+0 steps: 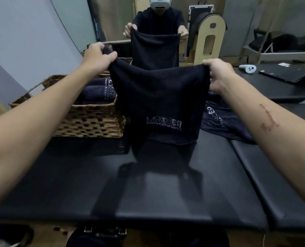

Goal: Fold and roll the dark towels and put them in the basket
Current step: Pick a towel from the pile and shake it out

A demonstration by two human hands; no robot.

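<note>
Both hands hold one dark towel (158, 102) up by its top edge above the black padded table (148, 184). The left hand (99, 57) pinches the upper left corner, thumb and fingers curled round a bunch of cloth. The right hand (217, 76) grips the upper right corner, fingers wrapped over the edge. The top edge sags slightly between the two hands. The towel hangs roughly flat, with pale printed lettering near its lower part, seen reversed. Its bottom edge is at or just above the table surface; contact cannot be told.

A woven basket (87, 120) stands on the table to the left of the held towel, just beside it. Inside the basket lie rolled dark towels (98, 91), stacked side by side and filling much of the visible interior; pale lettering shows on their ends. The exact count cannot be told.

A second loose towel (223, 122) lies crumpled on the table to the right, partly behind the held towel and under the right forearm.

Farther right on the table rest a white controller (248, 69) and a flat black laptop (287, 73), well apart from the basket. A mirror (157, 24) at the back shows the person's reflection holding the towel
</note>
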